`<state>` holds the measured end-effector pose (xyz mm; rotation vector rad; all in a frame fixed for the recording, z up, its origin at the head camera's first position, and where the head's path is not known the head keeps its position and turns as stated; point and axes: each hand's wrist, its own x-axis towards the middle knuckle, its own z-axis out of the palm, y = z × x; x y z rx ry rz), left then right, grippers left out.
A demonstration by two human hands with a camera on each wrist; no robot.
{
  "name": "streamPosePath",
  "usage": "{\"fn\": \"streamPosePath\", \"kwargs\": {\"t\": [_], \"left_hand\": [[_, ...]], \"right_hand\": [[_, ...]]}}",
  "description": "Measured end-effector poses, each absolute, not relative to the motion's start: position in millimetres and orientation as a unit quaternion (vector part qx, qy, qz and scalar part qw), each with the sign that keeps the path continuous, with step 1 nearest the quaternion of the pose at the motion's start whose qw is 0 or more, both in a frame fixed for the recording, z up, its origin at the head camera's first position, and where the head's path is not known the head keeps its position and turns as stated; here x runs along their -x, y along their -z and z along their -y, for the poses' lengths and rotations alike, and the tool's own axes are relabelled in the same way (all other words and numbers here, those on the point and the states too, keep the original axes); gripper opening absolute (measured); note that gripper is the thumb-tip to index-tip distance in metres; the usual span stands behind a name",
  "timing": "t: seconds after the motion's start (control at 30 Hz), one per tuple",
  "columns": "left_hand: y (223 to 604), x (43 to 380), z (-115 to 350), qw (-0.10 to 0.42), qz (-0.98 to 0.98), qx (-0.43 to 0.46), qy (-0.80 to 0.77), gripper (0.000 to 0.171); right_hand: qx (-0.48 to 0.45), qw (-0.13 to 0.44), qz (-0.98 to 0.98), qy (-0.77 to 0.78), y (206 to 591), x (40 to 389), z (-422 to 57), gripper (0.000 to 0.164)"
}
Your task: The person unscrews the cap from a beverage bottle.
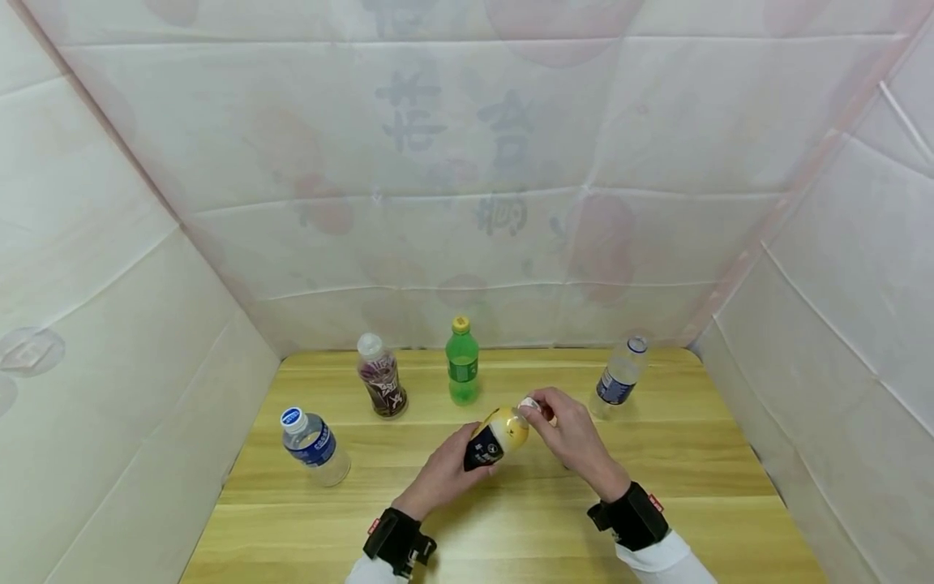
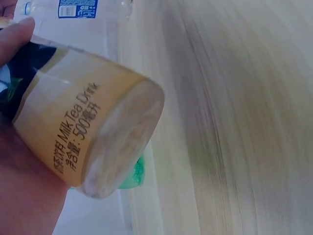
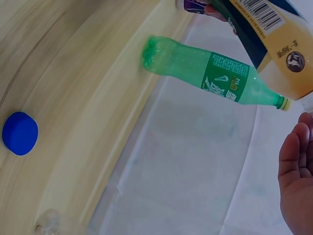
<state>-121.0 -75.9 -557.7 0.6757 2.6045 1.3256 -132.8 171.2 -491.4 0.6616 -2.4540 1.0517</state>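
Note:
A milk tea bottle (image 1: 508, 430) with a dark label is gripped round its body by my left hand (image 1: 445, 470). It is tilted above the table, its neck end toward the right. My right hand (image 1: 572, 430) pinches the white cap (image 1: 529, 403) at that neck end between thumb and fingers. In the left wrist view, the base of the milk tea bottle (image 2: 73, 117) points at the camera, with part of my left hand (image 2: 29, 191) around it. The right wrist view has the curled fingers of my right hand (image 3: 299, 171) beside the bottle; the cap is hidden there.
Behind my hands stands a green bottle (image 1: 462, 369) with a yellow cap. A dark purple-labelled bottle (image 1: 383, 381) and a clear white-capped bottle (image 1: 317, 450) stand left. Another clear bottle (image 1: 619, 377), uncapped, stands right. A blue cap (image 3: 20, 133) lies on the wooden table (image 1: 693, 487).

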Motion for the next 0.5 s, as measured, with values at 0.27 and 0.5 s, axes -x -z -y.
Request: {"fn": "streamPosePath", "kwargs": {"t": [0.27, 0.5], "left_hand": [[555.8, 121.9, 77.2, 0.099, -0.860, -0.218, -0.451, 0.071], [558.0, 123.3, 76.1, 0.093, -0.861, -0.214, -0.451, 0.072]], "right_hand": [[-0.263, 0.198, 0.866, -0.376, 493.1, 134.8, -173.1, 0.016], [-0.263, 0.187, 0.869, -0.376, 491.4, 133.3, -174.4, 0.021]]}}
